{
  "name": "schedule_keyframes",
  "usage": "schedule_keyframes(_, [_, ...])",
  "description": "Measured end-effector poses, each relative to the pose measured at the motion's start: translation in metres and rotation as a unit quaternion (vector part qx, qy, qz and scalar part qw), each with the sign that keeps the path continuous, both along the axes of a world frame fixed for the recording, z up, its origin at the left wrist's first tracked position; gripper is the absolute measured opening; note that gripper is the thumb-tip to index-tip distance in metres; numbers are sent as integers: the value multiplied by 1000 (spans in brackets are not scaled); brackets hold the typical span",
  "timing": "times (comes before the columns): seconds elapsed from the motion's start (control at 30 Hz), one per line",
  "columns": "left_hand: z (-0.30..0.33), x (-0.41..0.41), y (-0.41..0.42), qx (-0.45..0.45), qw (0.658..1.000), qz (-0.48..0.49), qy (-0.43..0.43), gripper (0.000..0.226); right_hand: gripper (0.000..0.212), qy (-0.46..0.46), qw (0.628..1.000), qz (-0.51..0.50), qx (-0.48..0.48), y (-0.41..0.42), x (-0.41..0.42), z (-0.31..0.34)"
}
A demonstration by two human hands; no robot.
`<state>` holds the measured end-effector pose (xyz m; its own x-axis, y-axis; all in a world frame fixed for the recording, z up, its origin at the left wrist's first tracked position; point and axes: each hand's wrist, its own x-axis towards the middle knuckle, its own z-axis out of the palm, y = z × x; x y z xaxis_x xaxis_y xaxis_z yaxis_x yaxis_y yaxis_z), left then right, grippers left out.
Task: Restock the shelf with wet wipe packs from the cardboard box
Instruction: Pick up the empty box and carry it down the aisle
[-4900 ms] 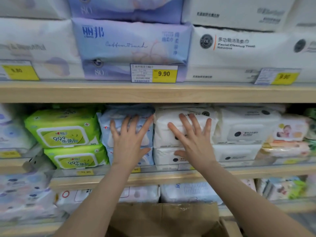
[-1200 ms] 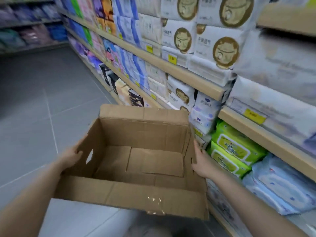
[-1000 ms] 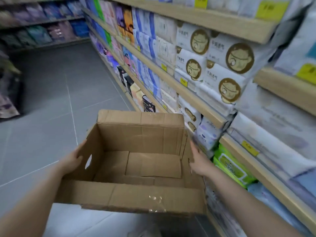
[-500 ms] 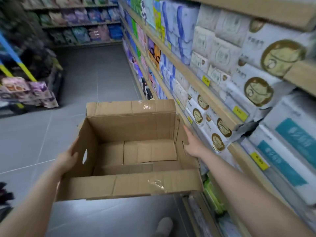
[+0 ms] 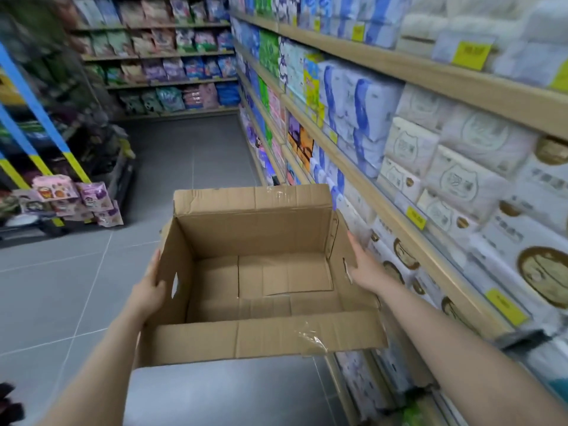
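Observation:
An open cardboard box (image 5: 255, 336) hangs in front of me above the floor, with nothing inside and its flaps up. My left hand (image 5: 149, 290) holds its left wall beside a handle slot. My right hand (image 5: 365, 269) lies flat against the box's right wall, fingers straight. The long wooden shelf (image 5: 396, 216) runs along my right, packed with tissue and wipe packs. A sliver of a green wet wipe pack (image 5: 410, 415) shows low at the bottom right, mostly hidden behind my right arm.
A grey tiled aisle (image 5: 190, 161) stretches ahead. A display stand with blue and yellow struts and pink packs (image 5: 70, 198) stands on the left. More stocked shelves (image 5: 172, 56) close the far end of the aisle.
I have turned away from the wet wipe section and lifted the box. It is now carried between both hands, and the view has swung further down the aisle.

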<state>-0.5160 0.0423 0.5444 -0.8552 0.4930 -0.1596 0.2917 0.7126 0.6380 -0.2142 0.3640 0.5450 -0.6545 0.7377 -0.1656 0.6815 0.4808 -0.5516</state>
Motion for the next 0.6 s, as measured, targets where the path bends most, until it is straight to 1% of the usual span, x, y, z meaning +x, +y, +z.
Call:
schedule_keyframes(0.1, [2, -23, 16, 12, 1000, 20, -7, 68, 81, 6, 1000, -4, 27, 19, -31, -2])
schedule_keyframes(0.17, [4, -39, 27, 8, 1000, 26, -7, 67, 79, 23, 999, -5, 29, 37, -56, -5])
schedule_keyframes(0.27, [3, -65, 44, 2, 999, 33, -8, 68, 75, 16, 999, 2, 30, 64, -93, -12])
schedule_keyframes(0.43, [-2, -123, 96, -3, 999, 46, -6, 70, 77, 41, 999, 22, 20, 122, -159, -26])
schedule_keyframes(0.6, [-1, -193, 154, 1, 999, 49, 8, 74, 78, 44, 998, 34, 22, 188, -241, -29])
